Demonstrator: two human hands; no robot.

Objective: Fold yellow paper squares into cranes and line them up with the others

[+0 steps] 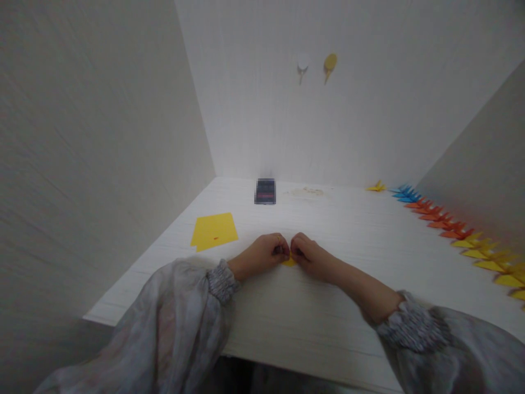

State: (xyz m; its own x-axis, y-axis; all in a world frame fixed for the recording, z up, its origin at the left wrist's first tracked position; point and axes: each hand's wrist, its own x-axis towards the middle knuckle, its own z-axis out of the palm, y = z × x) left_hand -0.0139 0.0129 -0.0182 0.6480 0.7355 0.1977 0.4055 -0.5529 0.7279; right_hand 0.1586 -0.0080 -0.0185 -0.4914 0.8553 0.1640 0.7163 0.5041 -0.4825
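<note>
My left hand (264, 253) and my right hand (309, 256) meet knuckle to knuckle on the white table (348, 241), both with fingers curled in. Between them they pinch a small folded piece of yellow paper (289, 262), of which only a corner shows below the fingers. A ring sits on a finger of my left hand. Loose grey sleeves cover both forearms.
A stack of yellow paper sheets (214, 230) lies to the left. A dark small box (265, 191) stands at the back near the wall. Along the right edge runs a row of folded paper figures (463, 232), blue, orange and yellow. Two hooks (315, 65) hang on the wall.
</note>
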